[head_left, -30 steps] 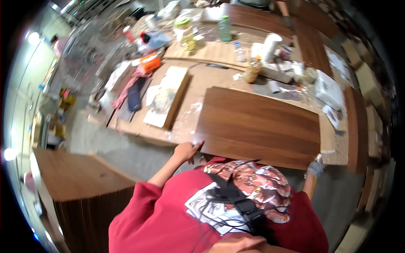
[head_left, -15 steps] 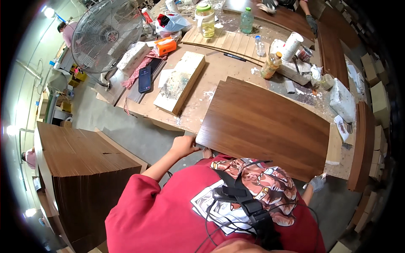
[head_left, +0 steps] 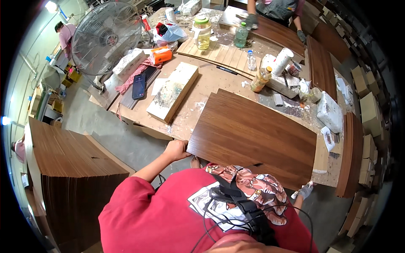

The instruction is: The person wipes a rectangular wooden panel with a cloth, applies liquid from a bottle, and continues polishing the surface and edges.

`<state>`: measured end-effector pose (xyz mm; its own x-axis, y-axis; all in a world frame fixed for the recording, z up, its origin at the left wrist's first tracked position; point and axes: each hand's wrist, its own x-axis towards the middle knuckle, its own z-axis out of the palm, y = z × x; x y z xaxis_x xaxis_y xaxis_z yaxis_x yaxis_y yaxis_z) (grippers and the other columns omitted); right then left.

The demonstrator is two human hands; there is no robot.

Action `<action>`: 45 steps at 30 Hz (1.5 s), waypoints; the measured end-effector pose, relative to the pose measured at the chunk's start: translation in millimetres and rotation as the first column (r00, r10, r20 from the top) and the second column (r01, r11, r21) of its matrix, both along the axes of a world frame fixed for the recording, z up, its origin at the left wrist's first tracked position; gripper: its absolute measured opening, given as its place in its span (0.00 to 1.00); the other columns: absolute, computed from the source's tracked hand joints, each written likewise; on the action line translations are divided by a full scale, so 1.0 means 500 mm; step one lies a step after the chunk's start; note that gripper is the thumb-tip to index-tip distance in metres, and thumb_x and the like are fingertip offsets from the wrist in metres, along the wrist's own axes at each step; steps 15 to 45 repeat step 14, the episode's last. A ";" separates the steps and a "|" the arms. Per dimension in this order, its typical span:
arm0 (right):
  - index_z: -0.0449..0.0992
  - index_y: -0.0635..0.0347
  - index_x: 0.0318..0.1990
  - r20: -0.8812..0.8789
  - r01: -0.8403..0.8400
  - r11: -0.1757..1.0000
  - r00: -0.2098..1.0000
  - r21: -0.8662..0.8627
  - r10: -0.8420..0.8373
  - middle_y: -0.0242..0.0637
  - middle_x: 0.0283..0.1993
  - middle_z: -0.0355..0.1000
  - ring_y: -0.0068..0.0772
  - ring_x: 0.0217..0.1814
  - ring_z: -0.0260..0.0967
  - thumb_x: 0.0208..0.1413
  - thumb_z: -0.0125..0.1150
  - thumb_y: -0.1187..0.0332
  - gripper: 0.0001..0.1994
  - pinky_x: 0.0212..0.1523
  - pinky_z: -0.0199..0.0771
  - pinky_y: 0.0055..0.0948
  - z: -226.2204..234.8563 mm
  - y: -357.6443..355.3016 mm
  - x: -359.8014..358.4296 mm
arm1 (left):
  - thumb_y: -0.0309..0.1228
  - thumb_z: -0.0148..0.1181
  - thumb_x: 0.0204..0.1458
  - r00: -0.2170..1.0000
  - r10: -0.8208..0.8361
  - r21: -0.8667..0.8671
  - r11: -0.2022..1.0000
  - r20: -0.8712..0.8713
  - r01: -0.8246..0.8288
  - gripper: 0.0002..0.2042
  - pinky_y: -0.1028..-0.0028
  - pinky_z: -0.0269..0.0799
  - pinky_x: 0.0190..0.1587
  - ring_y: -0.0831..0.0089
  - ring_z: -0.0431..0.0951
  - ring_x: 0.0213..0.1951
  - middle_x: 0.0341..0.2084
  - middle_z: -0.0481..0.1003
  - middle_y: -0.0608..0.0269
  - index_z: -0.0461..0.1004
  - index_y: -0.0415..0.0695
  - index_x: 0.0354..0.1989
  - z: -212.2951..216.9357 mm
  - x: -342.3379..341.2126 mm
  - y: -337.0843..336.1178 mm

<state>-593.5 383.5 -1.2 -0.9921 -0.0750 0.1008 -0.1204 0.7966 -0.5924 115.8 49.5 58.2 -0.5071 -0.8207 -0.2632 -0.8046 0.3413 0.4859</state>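
Observation:
A dark brown wood-grain panel (head_left: 253,137) lies flat on the worktable, its near edge jutting over the table's front by my body. At the panel's near left corner is my bare left hand (head_left: 175,151), its fingers curled closed against the edge. My right hand (head_left: 305,191), in a grey glove, is low beside the near right corner. A crumpled white cloth (head_left: 296,194) shows at its fingers, which are partly hidden.
A paint-stained wood block (head_left: 173,92), a phone (head_left: 139,86) and a large fan (head_left: 105,38) stand left. Bottles, including an orange one (head_left: 261,79), sit beyond the panel. Stacked brown boards (head_left: 74,152) rise at lower left. Across the table, a gloved co-worker (head_left: 276,10) handles another panel.
The view has tilted up and shifted, so the table appears lower and more of the co-worker shows. My left fingers look more tightly closed at the panel's corner.

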 end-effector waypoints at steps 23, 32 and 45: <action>0.77 0.64 0.59 0.097 -0.171 0.982 0.979 -0.077 0.178 0.38 0.47 0.79 0.29 0.41 0.72 0.71 0.59 0.56 0.20 0.44 0.77 0.31 0.158 0.040 -0.102 | 0.36 0.76 0.38 0.840 -0.241 -0.374 0.926 -0.486 0.050 0.23 0.64 0.63 0.30 0.59 0.66 0.27 0.16 0.62 0.62 0.60 0.44 0.18 0.103 -0.015 -0.093; 0.77 0.64 0.59 0.097 -0.171 0.982 0.979 -0.077 0.178 0.38 0.47 0.79 0.29 0.41 0.72 0.71 0.59 0.56 0.20 0.44 0.77 0.31 0.158 0.040 -0.102 | 0.36 0.76 0.38 0.840 -0.241 -0.374 0.926 -0.486 0.050 0.23 0.64 0.63 0.30 0.59 0.66 0.27 0.16 0.62 0.62 0.60 0.44 0.18 0.103 -0.015 -0.093; 0.77 0.64 0.59 0.097 -0.171 0.982 0.979 -0.077 0.178 0.38 0.47 0.79 0.29 0.41 0.72 0.71 0.59 0.56 0.20 0.44 0.77 0.31 0.158 0.040 -0.102 | 0.36 0.76 0.38 0.840 -0.241 -0.374 0.926 -0.486 0.050 0.23 0.64 0.63 0.30 0.59 0.66 0.27 0.16 0.62 0.62 0.60 0.44 0.18 0.103 -0.015 -0.093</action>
